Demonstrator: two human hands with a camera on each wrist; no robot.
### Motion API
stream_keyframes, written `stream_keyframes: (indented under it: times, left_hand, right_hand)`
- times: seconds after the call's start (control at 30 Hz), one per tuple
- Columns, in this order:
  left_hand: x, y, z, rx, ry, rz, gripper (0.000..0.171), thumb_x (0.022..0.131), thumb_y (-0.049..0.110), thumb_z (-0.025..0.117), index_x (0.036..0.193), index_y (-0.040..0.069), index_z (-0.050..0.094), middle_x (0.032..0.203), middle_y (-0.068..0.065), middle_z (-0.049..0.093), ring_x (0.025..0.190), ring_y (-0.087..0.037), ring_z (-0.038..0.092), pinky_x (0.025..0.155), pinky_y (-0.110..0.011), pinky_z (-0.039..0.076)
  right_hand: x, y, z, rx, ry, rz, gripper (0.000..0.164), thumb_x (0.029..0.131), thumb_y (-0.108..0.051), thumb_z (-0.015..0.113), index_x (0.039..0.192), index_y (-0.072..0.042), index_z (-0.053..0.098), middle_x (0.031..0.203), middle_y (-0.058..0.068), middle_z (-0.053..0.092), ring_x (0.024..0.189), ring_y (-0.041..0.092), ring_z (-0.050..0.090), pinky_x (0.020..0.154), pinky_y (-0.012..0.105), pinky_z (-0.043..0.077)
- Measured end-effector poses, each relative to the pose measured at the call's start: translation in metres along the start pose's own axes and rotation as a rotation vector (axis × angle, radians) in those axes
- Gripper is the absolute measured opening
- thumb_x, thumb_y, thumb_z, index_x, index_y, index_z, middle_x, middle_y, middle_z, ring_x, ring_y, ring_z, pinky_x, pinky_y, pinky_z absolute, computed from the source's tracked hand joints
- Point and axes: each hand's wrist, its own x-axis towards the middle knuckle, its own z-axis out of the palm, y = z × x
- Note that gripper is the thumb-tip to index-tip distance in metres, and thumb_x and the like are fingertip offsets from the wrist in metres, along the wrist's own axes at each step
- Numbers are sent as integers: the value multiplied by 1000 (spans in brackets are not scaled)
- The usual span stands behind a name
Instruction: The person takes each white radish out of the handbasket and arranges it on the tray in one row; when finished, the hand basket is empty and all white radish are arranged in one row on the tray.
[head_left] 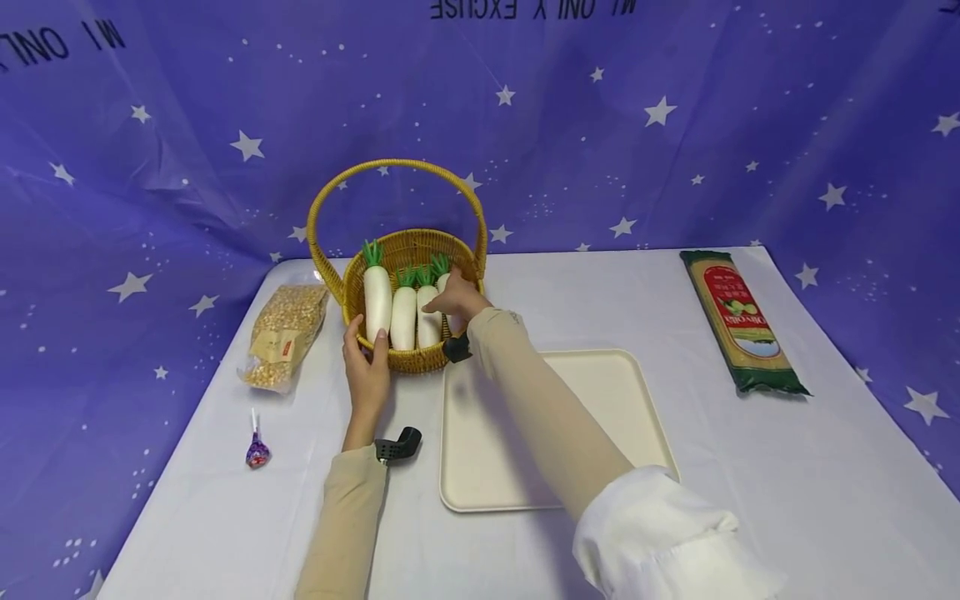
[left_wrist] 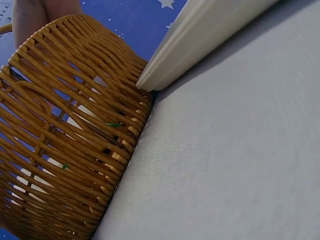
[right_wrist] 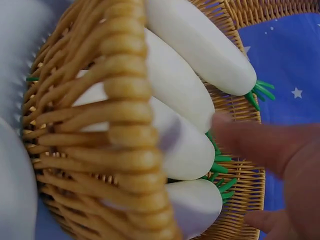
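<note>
A wicker basket (head_left: 423,360) with a tall arched handle holds several white radishes with green leafy tops, among them a leftmost white radish (head_left: 377,302). My left hand (head_left: 367,377) grips the basket's front left rim, thumb beside that radish's lower end; its fingers are largely hidden in the left wrist view. Over the basket's right side reaches my right hand (head_left: 463,298), close to the rightmost radish (right_wrist: 192,207). In the right wrist view its thumb (right_wrist: 250,142) stretches out above the radishes, and no grip on one shows.
A cream tray (head_left: 480,496) lies in front of the basket, partly beneath my right forearm. Left of the basket are a bag of corn kernels (head_left: 288,333) and a wrapped lollipop (head_left: 257,452). A green-and-red packet (head_left: 742,321) lies at the far right.
</note>
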Motion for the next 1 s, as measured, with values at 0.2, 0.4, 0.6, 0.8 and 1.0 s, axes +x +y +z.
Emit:
stream_keyframes:
  times: [0.2, 0.4, 0.6, 0.8, 1.0]
  left_hand:
    - [0, 0, 1, 12, -10, -9, 53, 92, 44, 45, 138, 20, 32, 135, -13, 34, 91, -22, 37, 79, -32, 29]
    - [-1, 0, -1, 23, 7, -12, 51, 92, 41, 46, 137, 22, 32, 134, -13, 34, 96, -23, 39, 81, -32, 30]
    - [0, 0, -1, 17, -1, -6, 52, 92, 39, 46, 138, 22, 31, 135, -13, 34, 97, -22, 38, 83, -34, 30]
    - [1, 1, -2, 2, 2, 1, 51, 92, 38, 47, 138, 21, 32, 136, -14, 33, 103, -24, 39, 86, -36, 32]
    - [1, 1, -1, 9, -2, 2, 51, 92, 37, 47, 138, 21, 32, 136, -13, 33, 104, -23, 39, 89, -39, 32]
  right_hand:
    - [1, 4, -1, -46, -21, -2, 97, 82, -23, 66, 146, -15, -7, 151, 14, 16, 134, 29, 29, 100, 40, 37]
    - [2, 5, -2, 30, -55, -50, 95, 82, -18, 66, 147, -17, -3, 149, 10, 23, 113, 25, 48, 80, 33, 41]
    - [1, 7, -5, 115, -94, -100, 92, 81, -10, 65, 147, -19, 1, 152, 5, 17, 128, 22, 34, 88, 33, 38]
    - [6, 10, -10, 240, -187, -116, 83, 82, -6, 61, 146, -25, 12, 152, 4, 16, 101, 19, 48, 72, 32, 44]
    - [11, 15, -16, 255, -310, -115, 69, 89, -10, 54, 145, -26, 18, 153, -1, 12, 120, 18, 42, 73, 31, 44]
